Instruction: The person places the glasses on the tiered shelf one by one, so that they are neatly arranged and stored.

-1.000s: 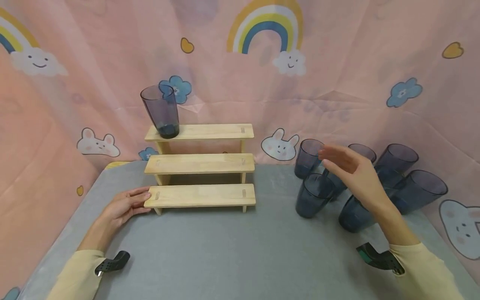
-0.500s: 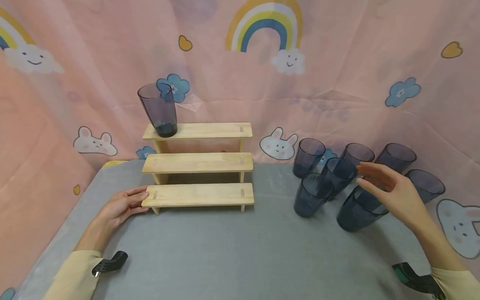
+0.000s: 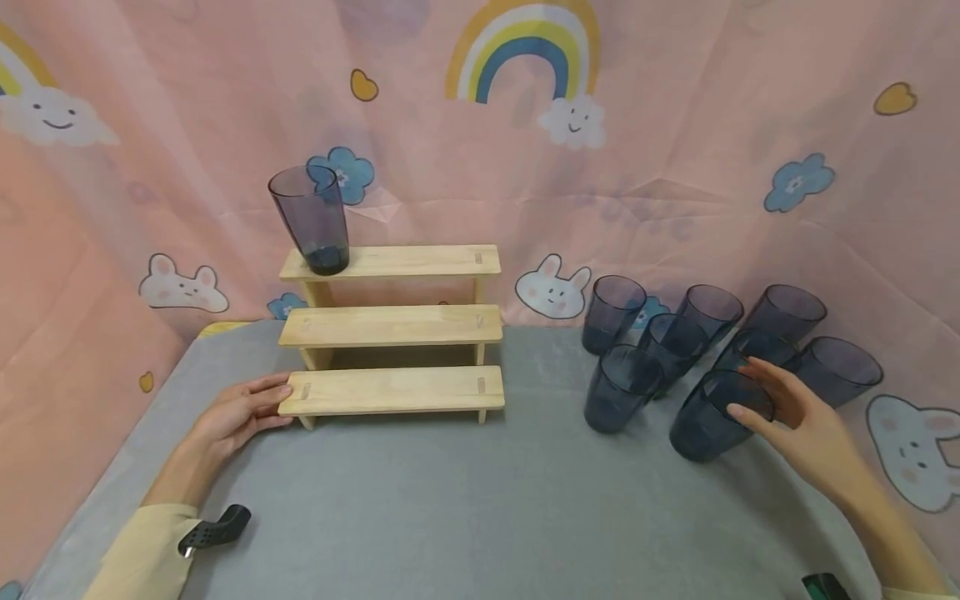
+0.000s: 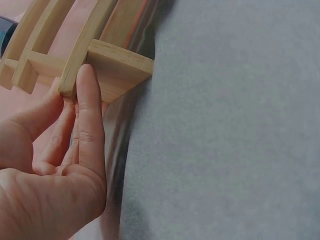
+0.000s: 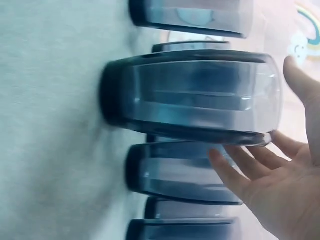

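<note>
At the left of the head view, my left hand (image 3: 228, 421) pinches the left end of the lowest board of a three-step wooden display stand (image 3: 397, 392). The left wrist view shows the thumb (image 4: 42, 112) and fingers on opposite sides of that board. A dark tinted drinking glass (image 3: 315, 225) stands upright on the top step, at its left end. Over on the right, my right hand (image 3: 806, 429) is spread at the rim of the front glass (image 3: 705, 429). In the right wrist view its thumb and fingers flank this glass (image 5: 190, 97) without closing round it.
Several more tinted glasses stand close together on the right, including one nearest the stand (image 3: 618, 400) and one at the far right (image 3: 836, 375). A grey cloth (image 3: 450, 517) covers the table. Pink printed fabric (image 3: 660, 108) hangs behind and at the sides.
My right hand has moved right and down from over the back glasses to the front glass's rim. My left hand keeps its hold on the stand. The head view has shifted slightly.
</note>
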{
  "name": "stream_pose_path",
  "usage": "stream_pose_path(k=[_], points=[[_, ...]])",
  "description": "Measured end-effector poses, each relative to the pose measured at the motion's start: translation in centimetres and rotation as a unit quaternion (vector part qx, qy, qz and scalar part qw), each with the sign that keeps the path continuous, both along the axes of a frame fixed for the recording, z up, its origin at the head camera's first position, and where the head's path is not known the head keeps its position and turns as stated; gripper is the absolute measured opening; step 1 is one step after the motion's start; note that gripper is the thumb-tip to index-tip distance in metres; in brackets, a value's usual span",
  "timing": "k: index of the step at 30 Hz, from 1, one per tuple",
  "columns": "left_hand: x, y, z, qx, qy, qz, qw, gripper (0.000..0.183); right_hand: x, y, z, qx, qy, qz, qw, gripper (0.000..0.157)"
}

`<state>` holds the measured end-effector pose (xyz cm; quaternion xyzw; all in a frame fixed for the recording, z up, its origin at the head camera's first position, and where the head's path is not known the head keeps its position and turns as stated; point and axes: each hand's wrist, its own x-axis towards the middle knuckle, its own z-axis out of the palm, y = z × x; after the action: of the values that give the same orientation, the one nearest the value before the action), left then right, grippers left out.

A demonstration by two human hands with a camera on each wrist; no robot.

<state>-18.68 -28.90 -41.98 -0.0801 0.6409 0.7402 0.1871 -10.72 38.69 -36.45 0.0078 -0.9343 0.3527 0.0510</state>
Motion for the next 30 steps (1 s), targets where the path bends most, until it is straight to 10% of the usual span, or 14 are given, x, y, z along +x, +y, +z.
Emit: stream_pose_path(k=[19,30], points=[[0.3,-0.1,-0.1,0.043,0.001,0.014,0.9990,0.026,1.3,-0.4,-3.2,-0.076,0.038,-0.022,0.996,0.089],[0.4,0.0,0.2,0.035,-0.003,0.021,0.9992,0.044,1.3,-1.0,-3.5,-0.080,0.064,-0.059,0.993,0.088]])
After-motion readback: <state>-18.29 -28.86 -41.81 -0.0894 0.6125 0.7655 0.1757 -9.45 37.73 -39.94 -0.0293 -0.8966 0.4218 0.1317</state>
